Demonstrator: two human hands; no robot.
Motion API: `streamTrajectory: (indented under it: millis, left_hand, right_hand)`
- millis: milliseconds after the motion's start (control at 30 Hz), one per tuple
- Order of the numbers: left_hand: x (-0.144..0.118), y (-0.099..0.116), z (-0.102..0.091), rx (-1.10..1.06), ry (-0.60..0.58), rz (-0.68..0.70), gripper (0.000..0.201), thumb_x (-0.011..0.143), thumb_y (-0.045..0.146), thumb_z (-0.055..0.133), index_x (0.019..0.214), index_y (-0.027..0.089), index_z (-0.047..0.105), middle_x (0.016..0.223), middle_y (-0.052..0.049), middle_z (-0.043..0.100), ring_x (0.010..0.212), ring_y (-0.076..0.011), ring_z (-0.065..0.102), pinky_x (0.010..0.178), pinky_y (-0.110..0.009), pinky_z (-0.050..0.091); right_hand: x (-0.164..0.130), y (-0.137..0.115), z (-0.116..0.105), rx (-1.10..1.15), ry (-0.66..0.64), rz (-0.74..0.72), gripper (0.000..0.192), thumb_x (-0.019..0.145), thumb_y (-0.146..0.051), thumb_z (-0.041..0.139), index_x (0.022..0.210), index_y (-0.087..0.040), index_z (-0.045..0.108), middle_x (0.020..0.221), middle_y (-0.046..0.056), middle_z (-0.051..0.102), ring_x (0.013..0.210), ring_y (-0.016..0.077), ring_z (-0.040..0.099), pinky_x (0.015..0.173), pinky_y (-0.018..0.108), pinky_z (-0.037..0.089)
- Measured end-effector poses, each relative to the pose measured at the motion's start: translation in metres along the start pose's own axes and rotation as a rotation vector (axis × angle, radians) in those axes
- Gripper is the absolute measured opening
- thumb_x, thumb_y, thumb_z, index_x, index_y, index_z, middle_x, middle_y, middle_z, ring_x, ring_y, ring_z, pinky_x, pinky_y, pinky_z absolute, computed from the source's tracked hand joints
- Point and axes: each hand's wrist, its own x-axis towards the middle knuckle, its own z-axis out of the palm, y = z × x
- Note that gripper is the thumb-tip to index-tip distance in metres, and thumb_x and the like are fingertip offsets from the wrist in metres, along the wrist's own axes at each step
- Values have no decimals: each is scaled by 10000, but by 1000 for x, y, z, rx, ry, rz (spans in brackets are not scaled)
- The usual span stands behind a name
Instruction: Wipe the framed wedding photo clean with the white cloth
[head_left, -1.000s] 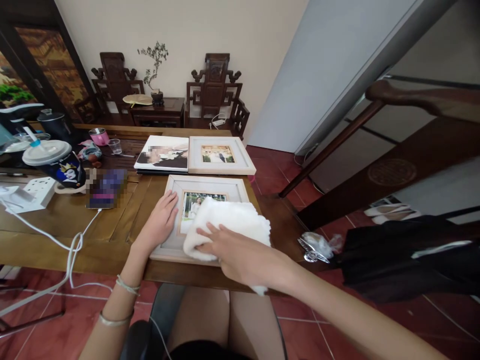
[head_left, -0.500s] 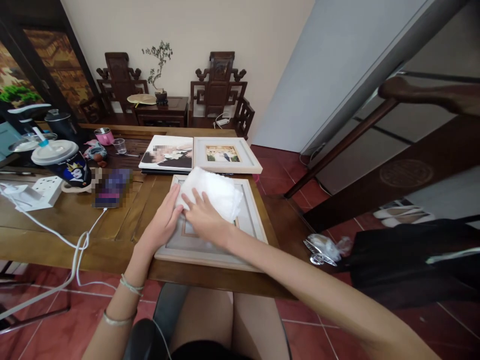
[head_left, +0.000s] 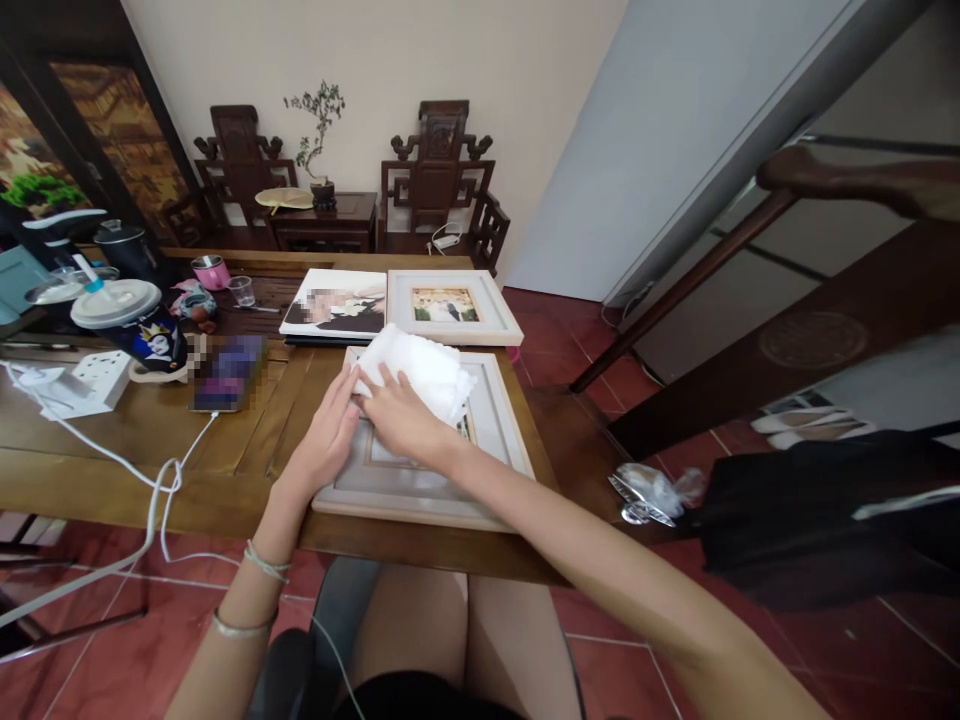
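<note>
Right at the near edge of the worktop (head_left: 135, 470), a big picture frame (head_left: 420, 485) is lying flat. The left hand (head_left: 326, 435) is resting on the frame's left side, its grip spread flat with nothing in it, pressing the frame down. The right hand (head_left: 401, 420) is lying just beside it, fingers spread and pushing down on a white fluffy cloth (head_left: 420, 370). The cloth is sitting on the far part of the frame and is hiding most of the photo under the glass.

Off to the left, a white cable (head_left: 161, 480) is hanging over the worktop edge, and a white power strip (head_left: 94, 380) is sitting near a dark cup with a lid (head_left: 131, 325).

Just behind the cloth, a smaller frame (head_left: 450, 308) is lying flat, and a photo book (head_left: 337, 305) is lying beside it on the left. Farther back, a pink cup (head_left: 211, 272) and a clear glass (head_left: 241, 291) are standing close together.

Against the far wall, two dark wooden chairs (head_left: 439, 180) are standing with a little plant (head_left: 321, 150) between them.
</note>
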Motion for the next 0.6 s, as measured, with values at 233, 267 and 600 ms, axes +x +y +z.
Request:
streamTrajectory:
  millis: [233, 267, 600]
  left_hand:
    - [1, 5, -2, -82, -13, -82, 645, 994, 514, 92, 1490, 176, 331, 1569, -80, 318, 1457, -211, 258, 1211, -401, 184]
    - [2, 5, -2, -79, -9, -98, 630, 998, 501, 93, 1481, 187, 349, 1561, -72, 336, 1454, -206, 268, 1211, -404, 187]
    - [5, -2, 6, 179, -88, -72, 476, 995, 375, 309, 1335, 128, 530, 1546, -142, 342, 1454, -260, 263, 1193, -452, 234]
  right_hand:
    - [-63, -35, -11, 23, -73, -217, 499, 828, -45, 472, 1306, -132, 583, 1505, 170, 393, 1386, 421, 302, 1083, 588, 316]
    - [-71, -38, -13, 56, -95, -254, 511, 820, -42, 476, 1306, -154, 586, 1500, 155, 406, 1382, 411, 316, 1077, 589, 327]
    - [-101, -31, -19, 64, -195, -252, 508, 746, -53, 562, 1239, -148, 637, 1445, 162, 480, 1358, 399, 359, 1108, 624, 255]
